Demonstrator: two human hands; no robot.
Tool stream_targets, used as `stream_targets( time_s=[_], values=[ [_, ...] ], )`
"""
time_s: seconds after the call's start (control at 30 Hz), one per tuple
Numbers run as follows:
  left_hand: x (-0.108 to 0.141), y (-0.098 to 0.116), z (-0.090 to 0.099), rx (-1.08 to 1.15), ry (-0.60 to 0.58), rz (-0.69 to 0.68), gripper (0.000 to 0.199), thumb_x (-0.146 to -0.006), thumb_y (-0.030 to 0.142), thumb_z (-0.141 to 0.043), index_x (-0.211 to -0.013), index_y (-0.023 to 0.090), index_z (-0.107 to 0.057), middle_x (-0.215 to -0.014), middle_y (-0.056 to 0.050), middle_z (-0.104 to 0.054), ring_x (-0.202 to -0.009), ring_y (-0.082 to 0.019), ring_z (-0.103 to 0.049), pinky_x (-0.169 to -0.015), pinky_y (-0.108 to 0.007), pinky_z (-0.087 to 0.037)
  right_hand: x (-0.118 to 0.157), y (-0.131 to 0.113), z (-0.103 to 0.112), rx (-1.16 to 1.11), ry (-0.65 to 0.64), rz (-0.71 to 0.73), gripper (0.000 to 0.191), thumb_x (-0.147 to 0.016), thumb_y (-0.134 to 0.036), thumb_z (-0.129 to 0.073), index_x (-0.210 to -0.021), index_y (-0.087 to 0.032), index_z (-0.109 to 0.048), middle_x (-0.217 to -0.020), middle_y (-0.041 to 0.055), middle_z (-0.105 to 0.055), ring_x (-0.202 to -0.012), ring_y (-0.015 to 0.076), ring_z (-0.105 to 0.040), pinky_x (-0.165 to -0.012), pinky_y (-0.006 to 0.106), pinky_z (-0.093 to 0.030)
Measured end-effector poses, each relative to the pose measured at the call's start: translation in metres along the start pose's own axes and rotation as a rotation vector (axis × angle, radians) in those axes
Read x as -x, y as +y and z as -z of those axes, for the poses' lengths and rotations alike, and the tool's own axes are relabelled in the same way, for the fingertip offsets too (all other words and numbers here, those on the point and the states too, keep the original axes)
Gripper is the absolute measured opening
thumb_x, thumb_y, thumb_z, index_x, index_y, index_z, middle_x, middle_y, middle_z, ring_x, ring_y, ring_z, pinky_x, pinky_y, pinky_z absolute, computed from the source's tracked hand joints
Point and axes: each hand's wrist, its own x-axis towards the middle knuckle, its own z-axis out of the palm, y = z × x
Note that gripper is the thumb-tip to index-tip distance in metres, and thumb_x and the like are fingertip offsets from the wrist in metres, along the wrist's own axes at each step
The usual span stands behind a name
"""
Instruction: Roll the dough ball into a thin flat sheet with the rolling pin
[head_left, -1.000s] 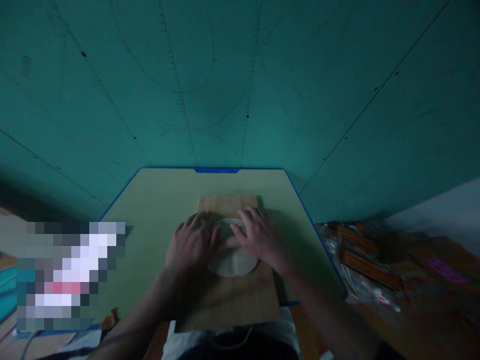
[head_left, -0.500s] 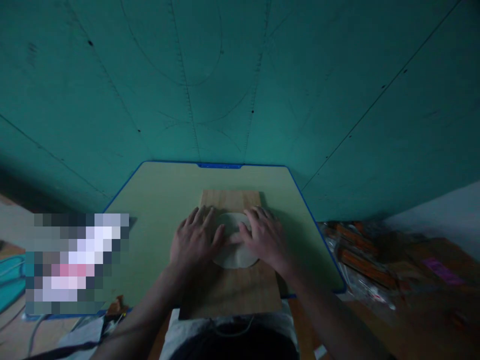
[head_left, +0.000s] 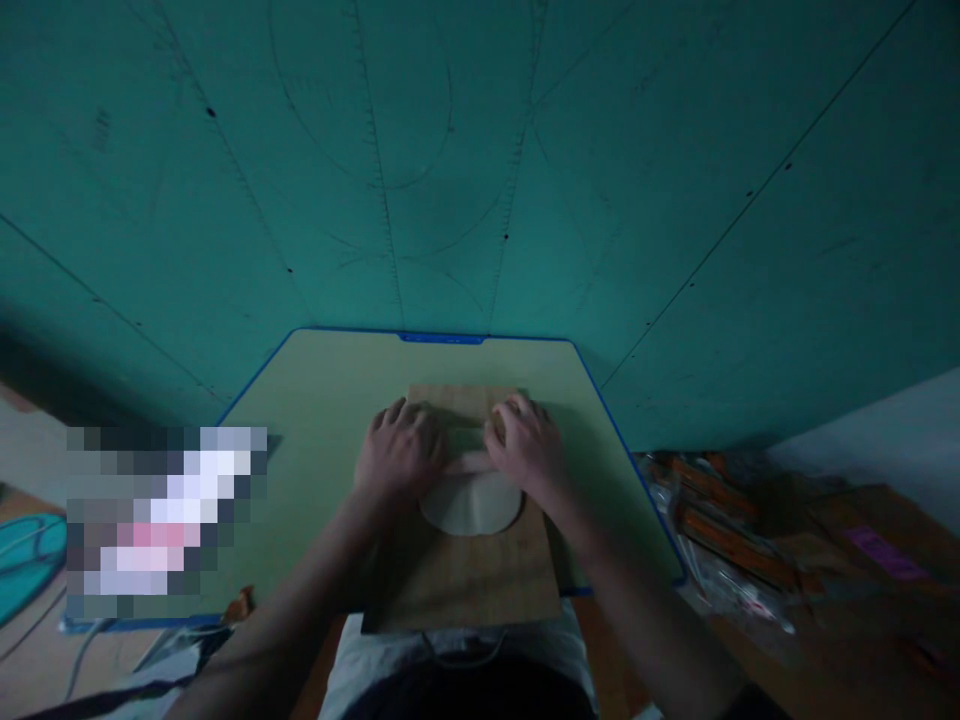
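A flat, pale oval sheet (head_left: pixel 472 506), which looks like dough, lies on a wooden board (head_left: pixel 465 585). Across its upper part runs a raised pale strip (head_left: pixel 472 462) between my two hands. My left hand (head_left: pixel 401 448) is curled at the sheet's upper left, its fingertips hidden under the knuckles. At the upper right, my right hand (head_left: pixel 525 440) is curled too, with thumb and fingers close together at the sheet's edge. The far edge of the sheet is hard to make out in the dim light.
Under the board is a pale green table (head_left: pixel 300 440) with a blue rim, set against a green wall (head_left: pixel 465 180). A pixelated patch covers its left side. Plastic-wrapped orange items (head_left: pixel 720 530) and a cardboard box (head_left: pixel 870 510) lie at the right.
Both hands have gone from fingers stretched forward to curled in. More of the sheet's near part shows between my forearms. The view has shifted slightly.
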Motion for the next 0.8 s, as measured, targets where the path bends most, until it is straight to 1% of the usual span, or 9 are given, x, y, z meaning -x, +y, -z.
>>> stream_targets(
  time_s=[0.1,0.17,0.27,0.37,0.43,0.57,0.67,0.73,0.8],
  values=[
    [0.019,0.008,-0.002,-0.034,0.028,-0.012,0.037,-0.099,0.031,-0.037,-0.107,0.015,-0.069,-0.124,-0.015,-0.068,-0.128,-0.035,-0.053,-0.105,-0.046,-0.043,0.024,-0.005,0.004,0.044,-0.010,-0.009,0.022,-0.095,-0.031,-0.052,-0.106,-0.020,-0.068,-0.116,0.0109,-0.067,-0.105,0.0250,-0.059,-0.089,0.035,-0.041],
    [0.016,0.009,-0.002,-0.033,-0.012,0.024,0.039,-0.100,0.032,-0.035,-0.108,0.016,-0.069,-0.120,-0.015,-0.069,-0.123,-0.034,-0.057,-0.100,-0.045,-0.046,0.022,-0.006,0.005,0.049,-0.025,-0.023,0.022,-0.094,-0.030,-0.052,-0.105,-0.020,-0.068,-0.115,0.0104,-0.068,-0.103,0.0245,-0.060,-0.086,0.034,-0.042],
    [-0.011,0.002,0.001,-0.013,-0.116,0.073,0.037,-0.099,0.036,-0.038,-0.106,0.016,-0.069,-0.112,-0.014,-0.070,-0.108,-0.032,-0.064,-0.088,-0.042,-0.050,-0.004,-0.003,0.005,0.026,-0.074,-0.042,0.020,-0.094,-0.028,-0.051,-0.101,-0.021,-0.068,-0.109,0.0086,-0.070,-0.097,0.0225,-0.063,-0.081,0.032,-0.042],
    [-0.041,-0.007,0.004,-0.006,-0.120,0.073,0.036,-0.098,0.029,-0.037,-0.102,0.015,-0.070,-0.108,-0.015,-0.071,-0.104,-0.029,-0.066,-0.089,-0.039,-0.050,-0.035,0.001,0.006,0.015,-0.111,-0.066,0.024,-0.096,-0.021,-0.045,-0.097,-0.020,-0.069,-0.105,0.0081,-0.072,-0.097,0.0201,-0.064,-0.079,0.029,-0.042],
    [-0.050,-0.009,0.004,-0.008,-0.107,0.080,0.038,-0.098,0.026,-0.034,-0.102,0.014,-0.070,-0.106,-0.015,-0.072,-0.102,-0.028,-0.067,-0.088,-0.037,-0.050,-0.043,0.001,0.007,0.030,-0.112,-0.091,0.026,-0.097,-0.020,-0.044,-0.098,-0.020,-0.070,-0.106,0.0086,-0.073,-0.099,0.0197,-0.065,-0.078,0.028,-0.042],
    [-0.032,-0.003,0.002,-0.004,-0.118,0.096,0.037,-0.098,0.030,-0.036,-0.101,0.016,-0.069,-0.102,-0.013,-0.072,-0.094,-0.026,-0.068,-0.080,-0.035,-0.051,-0.028,-0.003,0.007,0.044,-0.161,-0.130,0.026,-0.097,-0.027,-0.046,-0.096,-0.023,-0.072,-0.094,0.0078,-0.076,-0.085,0.0205,-0.069,-0.070,0.028,-0.042],
    [-0.015,0.003,0.000,-0.016,-0.091,0.125,0.038,-0.097,0.039,-0.041,-0.109,0.016,-0.068,-0.112,-0.015,-0.069,-0.105,-0.030,-0.065,-0.087,-0.040,-0.050,-0.012,-0.006,0.006,0.054,-0.205,-0.159,0.028,-0.097,-0.034,-0.047,-0.095,-0.024,-0.073,-0.090,0.0081,-0.076,-0.080,0.0215,-0.070,-0.068,0.029,-0.042],
    [-0.016,0.003,-0.002,-0.014,-0.086,0.145,0.040,-0.096,0.041,-0.042,-0.115,0.015,-0.066,-0.118,-0.016,-0.067,-0.110,-0.032,-0.062,-0.090,-0.042,-0.050,-0.012,-0.006,0.006,0.057,-0.225,-0.174,0.031,-0.097,-0.036,-0.045,-0.096,-0.024,-0.073,-0.093,0.0092,-0.077,-0.082,0.0222,-0.071,-0.069,0.030,-0.043],
    [-0.027,-0.001,-0.003,-0.002,-0.108,0.143,0.039,-0.096,0.039,-0.042,-0.115,0.015,-0.066,-0.118,-0.016,-0.067,-0.109,-0.030,-0.063,-0.089,-0.040,-0.051,-0.022,-0.005,0.007,0.062,-0.229,-0.182,0.032,-0.097,-0.034,-0.044,-0.097,-0.023,-0.074,-0.097,0.0101,-0.077,-0.087,0.0227,-0.071,-0.071,0.030,-0.044]
  ],
)
